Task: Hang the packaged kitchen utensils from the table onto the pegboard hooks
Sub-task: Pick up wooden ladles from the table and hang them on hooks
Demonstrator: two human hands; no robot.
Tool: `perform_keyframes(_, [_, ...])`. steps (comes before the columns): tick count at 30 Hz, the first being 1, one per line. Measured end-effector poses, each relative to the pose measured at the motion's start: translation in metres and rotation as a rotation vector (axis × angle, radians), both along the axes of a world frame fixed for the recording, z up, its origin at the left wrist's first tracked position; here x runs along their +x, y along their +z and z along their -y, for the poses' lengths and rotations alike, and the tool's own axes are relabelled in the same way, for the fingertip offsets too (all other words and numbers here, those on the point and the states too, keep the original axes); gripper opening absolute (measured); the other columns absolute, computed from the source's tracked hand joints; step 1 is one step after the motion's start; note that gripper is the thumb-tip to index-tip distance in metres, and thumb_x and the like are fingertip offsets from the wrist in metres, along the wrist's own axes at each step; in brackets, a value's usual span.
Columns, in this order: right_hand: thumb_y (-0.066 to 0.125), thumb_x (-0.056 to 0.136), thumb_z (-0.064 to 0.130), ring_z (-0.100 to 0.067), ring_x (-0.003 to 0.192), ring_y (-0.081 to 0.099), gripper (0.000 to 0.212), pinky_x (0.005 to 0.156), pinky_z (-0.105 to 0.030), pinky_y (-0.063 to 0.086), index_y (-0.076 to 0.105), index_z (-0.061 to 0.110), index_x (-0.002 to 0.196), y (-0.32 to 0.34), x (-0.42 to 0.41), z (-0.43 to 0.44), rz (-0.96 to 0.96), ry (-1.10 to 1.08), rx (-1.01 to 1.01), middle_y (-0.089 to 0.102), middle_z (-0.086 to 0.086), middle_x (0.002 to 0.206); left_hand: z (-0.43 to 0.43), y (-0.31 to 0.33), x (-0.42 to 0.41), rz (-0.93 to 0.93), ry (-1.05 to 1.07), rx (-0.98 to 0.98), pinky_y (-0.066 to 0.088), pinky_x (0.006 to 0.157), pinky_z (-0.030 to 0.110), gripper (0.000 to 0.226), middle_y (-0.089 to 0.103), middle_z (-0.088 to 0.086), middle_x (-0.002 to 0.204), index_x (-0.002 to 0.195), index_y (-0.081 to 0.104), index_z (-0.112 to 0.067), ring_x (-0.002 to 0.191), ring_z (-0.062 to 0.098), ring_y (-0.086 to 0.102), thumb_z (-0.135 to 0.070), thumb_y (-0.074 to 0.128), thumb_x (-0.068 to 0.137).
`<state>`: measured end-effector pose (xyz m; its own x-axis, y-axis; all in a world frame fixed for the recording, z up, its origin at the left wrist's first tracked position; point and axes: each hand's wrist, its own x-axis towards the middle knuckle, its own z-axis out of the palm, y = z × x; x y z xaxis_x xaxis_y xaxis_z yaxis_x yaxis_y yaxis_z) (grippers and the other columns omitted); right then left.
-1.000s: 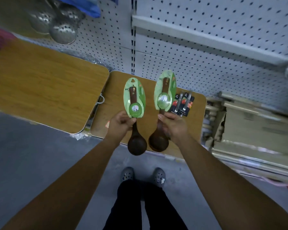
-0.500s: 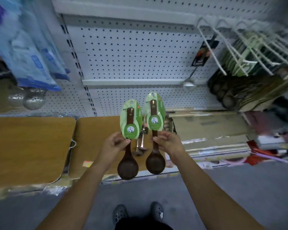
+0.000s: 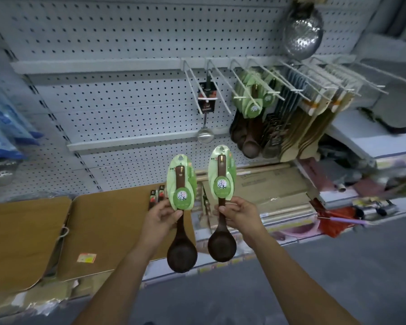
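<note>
Each hand holds a dark wooden spoon upright on a green oval card, bowl hanging down. My left hand (image 3: 161, 214) grips the left spoon (image 3: 181, 207) at the card's lower end. My right hand (image 3: 239, 212) pinches the right spoon (image 3: 221, 202) by its handle just under the card. Both spoons are in front of the white pegboard (image 3: 117, 99), below and left of the wire hooks (image 3: 220, 87). Matching green-carded spoons (image 3: 251, 102) hang on one hook. Small dark packaged utensils (image 3: 156, 195) lie on the wooden table (image 3: 108, 221) behind my left hand.
A carded steel ladle (image 3: 205, 113) hangs on a hook left of the green spoons. More packaged utensils (image 3: 314, 109) fill the hooks to the right. A perforated steel skimmer (image 3: 301, 38) hangs above. A second wooden table (image 3: 21, 240) stands at left; flat cardboard boxes (image 3: 267, 186) lie at right.
My view has risen and turned right, bringing the hooks and hung utensils into sight. Both hands keep their spoons and have lifted them away from the table toward the pegboard.
</note>
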<state>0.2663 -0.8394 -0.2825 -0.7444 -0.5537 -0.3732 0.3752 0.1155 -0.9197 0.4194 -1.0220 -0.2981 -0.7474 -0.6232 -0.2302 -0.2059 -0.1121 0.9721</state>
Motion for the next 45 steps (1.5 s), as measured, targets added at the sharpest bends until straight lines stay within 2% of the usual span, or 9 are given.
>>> perform_keyframes(2, [0.066,0.089,-0.007,-0.034,0.094,0.073,0.016,0.082,-0.043,0.058,0.063,0.007,0.098,0.003,-0.014,-0.029,0.012,0.008,-0.024,0.075,-0.023,0.102,-0.029,0.007,-0.014,-0.011,-0.012,-0.025,0.053,0.060,0.020,0.032,0.076,-0.007,0.088,0.110,0.065,-0.029,0.076,0.009,0.069,-0.010,0.072,0.086])
perform_keyframes(5, [0.065,0.091,-0.004,-0.032,0.094,0.074,0.015,0.084,-0.043,0.058,0.063,0.004,0.104,0.008,-0.036,-0.067,-0.001,0.046,-0.038,0.076,-0.020,0.101,-0.065,0.011,-0.034,-0.010,-0.015,-0.060,0.058,0.081,0.039,0.031,0.076,0.002,0.099,0.112,0.067,-0.026,0.097,0.023,0.070,-0.014,0.076,0.083])
perform_keyframes(11, [0.065,0.092,0.000,-0.037,0.098,0.073,0.012,0.092,-0.050,0.055,0.063,0.005,0.103,0.016,-0.064,-0.094,0.014,0.063,-0.046,0.076,-0.020,0.101,-0.102,0.021,-0.062,-0.001,-0.003,-0.073,0.058,0.086,0.041,0.030,0.075,0.004,0.102,0.114,0.067,-0.019,0.098,0.021,0.070,-0.014,0.074,0.085])
perform_keyframes(17, [0.065,0.092,0.000,-0.037,0.097,0.073,0.014,0.093,-0.050,0.056,0.064,0.001,0.106,0.026,-0.100,-0.091,0.004,0.027,-0.101,0.075,-0.022,0.101,-0.100,0.024,-0.107,-0.020,-0.032,-0.079,0.057,0.077,0.026,0.028,0.075,0.001,0.099,0.115,0.066,-0.018,0.094,0.015,0.071,-0.011,0.070,0.088])
perform_keyframes(22, [0.065,0.092,0.000,-0.040,0.100,0.072,0.012,0.096,-0.054,0.053,0.065,0.004,0.103,0.032,-0.130,-0.087,-0.023,0.002,-0.102,0.075,-0.023,0.100,-0.092,0.017,-0.137,-0.029,-0.028,-0.086,0.055,0.092,0.040,0.033,0.075,0.002,0.102,0.118,0.065,-0.022,0.099,0.020,0.070,-0.013,0.073,0.086])
perform_keyframes(26, [0.064,0.092,-0.001,-0.040,0.100,0.072,0.012,0.094,-0.049,0.055,0.067,0.005,0.103,0.040,-0.150,-0.086,-0.034,-0.003,-0.126,0.075,-0.023,0.100,-0.093,0.016,-0.156,-0.015,-0.033,-0.095,0.054,0.087,0.032,0.028,0.075,0.001,0.100,0.110,0.066,-0.030,0.097,0.015,0.070,-0.015,0.072,0.087])
perform_keyframes(32, [0.063,0.093,-0.001,-0.036,0.097,0.073,0.015,0.081,-0.036,0.061,0.067,0.002,0.107,0.052,-0.181,-0.089,-0.032,0.027,-0.174,0.074,-0.024,0.102,-0.105,0.023,-0.177,-0.009,0.021,-0.062,0.056,0.077,0.027,0.028,0.075,0.002,0.100,0.113,0.066,-0.021,0.095,0.017,0.071,-0.013,0.072,0.087])
perform_keyframes(39, [0.063,0.094,0.002,-0.041,0.102,0.071,0.015,0.093,-0.049,0.057,0.067,0.002,0.108,0.067,-0.208,-0.084,-0.066,0.116,-0.170,0.075,-0.021,0.101,-0.129,0.031,-0.192,-0.010,0.084,-0.057,0.057,0.072,0.024,0.025,0.075,0.002,0.096,0.106,0.066,-0.025,0.092,0.017,0.072,-0.009,0.071,0.087])
perform_keyframes(45, [0.062,0.094,0.000,-0.040,0.101,0.071,0.017,0.090,-0.043,0.059,0.068,0.003,0.110,0.061,-0.218,-0.084,-0.061,0.132,-0.181,0.075,-0.021,0.102,-0.133,0.035,-0.200,0.006,0.095,-0.074,0.054,0.065,0.015,0.025,0.075,0.002,0.098,0.110,0.066,-0.021,0.091,0.011,0.070,-0.010,0.070,0.088])
